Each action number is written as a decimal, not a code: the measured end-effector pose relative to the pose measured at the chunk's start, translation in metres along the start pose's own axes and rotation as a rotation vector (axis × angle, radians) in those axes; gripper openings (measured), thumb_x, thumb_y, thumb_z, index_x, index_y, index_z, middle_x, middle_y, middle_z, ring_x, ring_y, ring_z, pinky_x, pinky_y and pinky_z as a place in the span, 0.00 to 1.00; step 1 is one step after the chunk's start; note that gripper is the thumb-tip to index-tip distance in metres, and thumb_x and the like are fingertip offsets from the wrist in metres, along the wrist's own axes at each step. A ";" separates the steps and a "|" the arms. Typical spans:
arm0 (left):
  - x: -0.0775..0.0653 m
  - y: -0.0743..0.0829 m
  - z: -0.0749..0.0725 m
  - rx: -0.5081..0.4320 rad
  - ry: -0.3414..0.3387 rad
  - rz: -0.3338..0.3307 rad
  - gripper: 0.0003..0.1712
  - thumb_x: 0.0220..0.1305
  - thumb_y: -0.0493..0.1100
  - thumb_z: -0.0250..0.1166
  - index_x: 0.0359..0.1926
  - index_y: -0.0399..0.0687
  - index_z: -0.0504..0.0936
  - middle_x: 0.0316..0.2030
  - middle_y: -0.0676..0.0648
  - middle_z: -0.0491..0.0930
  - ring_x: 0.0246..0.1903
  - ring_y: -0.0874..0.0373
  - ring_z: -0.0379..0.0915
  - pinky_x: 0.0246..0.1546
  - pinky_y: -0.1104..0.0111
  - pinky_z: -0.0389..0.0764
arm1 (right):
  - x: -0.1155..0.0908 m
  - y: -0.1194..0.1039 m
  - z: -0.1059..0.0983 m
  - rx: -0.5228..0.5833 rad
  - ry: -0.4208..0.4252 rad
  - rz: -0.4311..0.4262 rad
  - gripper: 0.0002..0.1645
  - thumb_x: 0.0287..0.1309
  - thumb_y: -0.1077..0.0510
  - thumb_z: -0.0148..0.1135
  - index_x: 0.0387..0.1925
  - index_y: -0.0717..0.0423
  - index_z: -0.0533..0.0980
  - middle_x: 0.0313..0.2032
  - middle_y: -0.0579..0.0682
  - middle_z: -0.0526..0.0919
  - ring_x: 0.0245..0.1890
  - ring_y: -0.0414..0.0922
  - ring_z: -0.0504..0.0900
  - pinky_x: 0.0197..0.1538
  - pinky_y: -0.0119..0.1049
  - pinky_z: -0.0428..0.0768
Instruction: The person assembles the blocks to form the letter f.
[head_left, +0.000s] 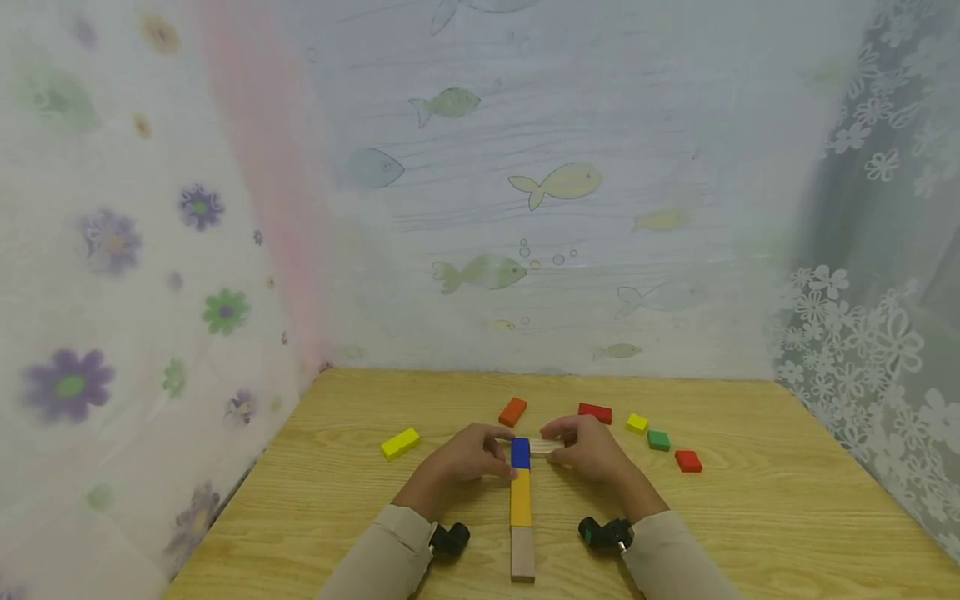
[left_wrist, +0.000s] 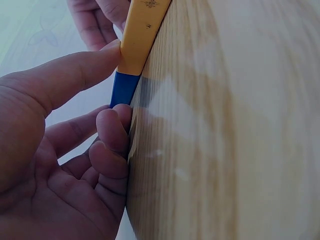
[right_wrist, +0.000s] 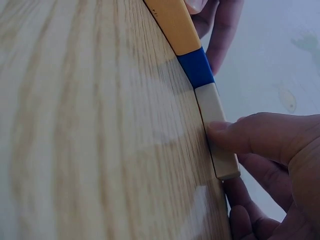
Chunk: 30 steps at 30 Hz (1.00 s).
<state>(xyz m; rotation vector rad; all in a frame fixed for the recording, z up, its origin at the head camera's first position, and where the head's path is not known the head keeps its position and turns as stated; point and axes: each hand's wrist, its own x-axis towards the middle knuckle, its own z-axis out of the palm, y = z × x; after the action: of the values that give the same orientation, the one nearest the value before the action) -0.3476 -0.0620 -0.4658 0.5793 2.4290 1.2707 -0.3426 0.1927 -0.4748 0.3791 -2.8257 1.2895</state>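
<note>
A row of blocks runs away from me on the wooden table (head_left: 750, 517): a plain wood block (head_left: 522, 554), a yellow block (head_left: 521, 498), then a blue block (head_left: 521, 452). My left hand (head_left: 468, 457) pinches the blue block (left_wrist: 124, 87), its thumb at the seam with the yellow block (left_wrist: 142, 30) and its fingers curled at the far end. My right hand (head_left: 581, 446) pinches a pale wood block (head_left: 546, 447) lying beside the blue one. In the right wrist view the thumb (right_wrist: 250, 135) presses on this pale block (right_wrist: 217, 130) next to the blue block (right_wrist: 196, 67).
Loose blocks lie beyond the hands: a yellow one (head_left: 400, 442) at left, an orange one (head_left: 513, 411), a red one (head_left: 595, 412), a small yellow one (head_left: 637, 422), a green one (head_left: 658, 440) and another red one (head_left: 687, 461). Patterned curtains close in the table's left, back and right.
</note>
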 end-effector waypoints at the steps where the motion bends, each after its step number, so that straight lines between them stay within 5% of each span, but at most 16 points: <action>1: 0.000 0.000 0.000 0.001 -0.001 0.000 0.39 0.56 0.46 0.80 0.68 0.47 0.78 0.36 0.48 0.82 0.31 0.54 0.74 0.32 0.64 0.76 | 0.000 0.000 0.000 -0.003 -0.001 -0.006 0.17 0.55 0.61 0.77 0.48 0.47 0.88 0.46 0.41 0.88 0.44 0.44 0.79 0.50 0.42 0.79; 22: -0.003 0.001 0.004 -0.018 -0.002 -0.011 0.37 0.57 0.46 0.80 0.67 0.48 0.79 0.35 0.48 0.83 0.28 0.55 0.72 0.30 0.65 0.75 | -0.002 0.005 0.000 0.005 -0.007 0.002 0.17 0.55 0.62 0.77 0.48 0.47 0.88 0.47 0.41 0.88 0.46 0.44 0.80 0.55 0.47 0.81; 30: -0.006 0.005 0.001 -0.012 0.018 -0.018 0.37 0.57 0.46 0.80 0.67 0.49 0.79 0.35 0.48 0.83 0.30 0.55 0.73 0.32 0.64 0.76 | 0.000 0.000 0.000 0.005 -0.007 -0.004 0.17 0.55 0.61 0.77 0.48 0.46 0.88 0.46 0.40 0.88 0.43 0.43 0.79 0.51 0.41 0.80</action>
<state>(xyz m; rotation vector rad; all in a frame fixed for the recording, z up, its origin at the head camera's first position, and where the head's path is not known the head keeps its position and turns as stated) -0.3413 -0.0619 -0.4619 0.5438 2.4345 1.2875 -0.3421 0.1927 -0.4744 0.3906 -2.8262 1.2981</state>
